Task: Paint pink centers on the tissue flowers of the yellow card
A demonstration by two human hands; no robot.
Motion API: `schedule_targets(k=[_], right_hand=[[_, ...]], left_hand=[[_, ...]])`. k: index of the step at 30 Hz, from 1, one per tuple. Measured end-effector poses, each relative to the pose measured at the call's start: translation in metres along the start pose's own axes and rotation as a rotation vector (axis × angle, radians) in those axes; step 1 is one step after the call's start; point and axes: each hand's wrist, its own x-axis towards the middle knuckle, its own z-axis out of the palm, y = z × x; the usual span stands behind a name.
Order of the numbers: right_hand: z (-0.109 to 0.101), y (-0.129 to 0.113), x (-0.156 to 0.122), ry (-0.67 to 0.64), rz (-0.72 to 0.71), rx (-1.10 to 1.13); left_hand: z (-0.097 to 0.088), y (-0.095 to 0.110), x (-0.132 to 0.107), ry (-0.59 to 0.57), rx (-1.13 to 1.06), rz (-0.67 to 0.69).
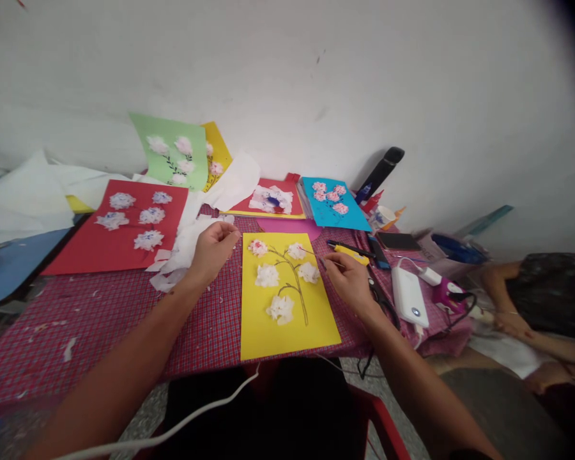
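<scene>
At six o'clock on the counter (206, 338), the yellow sheet (293, 335) has its eleven-o'clock flower (257, 248) reddened and three white flowers (267, 275) apparently left, the right hand (349, 279), at three, pinching a thin stick (311, 253) over the one-o'clock flower (296, 252), the left hand (214, 248), at ten, curled narrow, seemingly empty.

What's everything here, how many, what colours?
Front sheet: one, yellow, middle
Paper flowers: five, mostly white, on it
Thin tool: one, colour unclear, over front sheet
Other flower sheets: four, red, green, yellow, blue, left and behind
Crumpled paper: several, white, left
Bottles: three or more, blue, red, orange, back right
Cup: one, white, beside them
Power bank: one, white, right
Plug adaptor: one, purple, right
Tablecloth: one, checked red-blue, underneath
Chair: one, red, below
Another person: one, dark clothes, far right
Left hand: one, bare, left
Right hand: one, bare, right, holding thin tool
</scene>
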Motion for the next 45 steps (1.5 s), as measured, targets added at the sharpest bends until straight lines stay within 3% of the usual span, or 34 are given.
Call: schedule_targets(k=[8,21,31,38,45], right_hand=[[0.001,-0.005,0.007,-0.011,0.023,0.041],[-0.002,-0.006,0.02,0.014,0.231,0.235],[-0.001,-0.006,0.026,-0.045,0.214,0.224],[-0.014,-0.023,0.027,0.06,0.24,0.197],[-0.004,-0.008,0.027,-0.052,0.195,0.216]], left_hand=[[0.001,0.002,-0.001,0.012,-0.007,-0.016],[-0.001,0.003,0.0,-0.004,0.01,0.0],[0.0,0.005,-0.001,0.003,0.005,-0.001],[-0.001,0.003,-0.001,0.0,-0.001,-0.009],[0.0,0.006,-0.002,0.001,0.017,-0.001]])
